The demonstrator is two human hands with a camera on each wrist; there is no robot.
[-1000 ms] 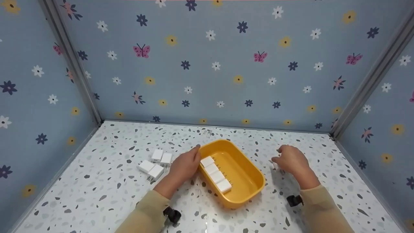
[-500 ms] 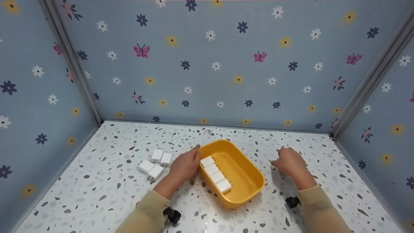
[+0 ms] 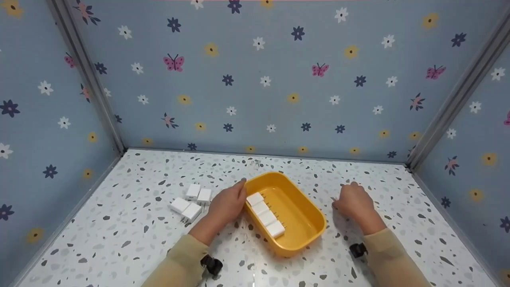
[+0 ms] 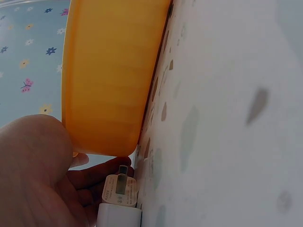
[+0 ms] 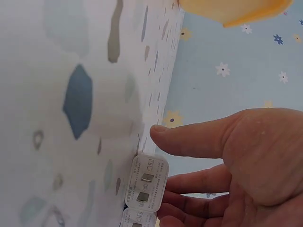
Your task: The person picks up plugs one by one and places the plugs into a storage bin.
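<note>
A yellow plastic box (image 3: 301, 199) stands on the speckled table; inside, several white plug chargers (image 3: 266, 217) line its left wall. My left hand (image 3: 228, 203) holds the box's left edge near the far corner, the thumb tip hidden in the left wrist view. Right of the box, my right hand (image 3: 354, 205) hangs low over the table. The right wrist view shows its fingers against the side of a white charger (image 5: 147, 183), pronged face toward the camera. Its thumb is extended and apart from that charger. A second charger (image 5: 138, 218) sits just beneath it in that view.
Several more white chargers (image 3: 191, 211) lie left of my left hand; one with its prong (image 4: 119, 189) showing is close to the left fingers. Blue flower-printed panels (image 3: 263, 99) enclose the table (image 3: 151, 239) at the back and both sides.
My right hand has shifted slightly left and toward me, and charger prongs now show by its fingers. The left hand and the box have stayed in place.
</note>
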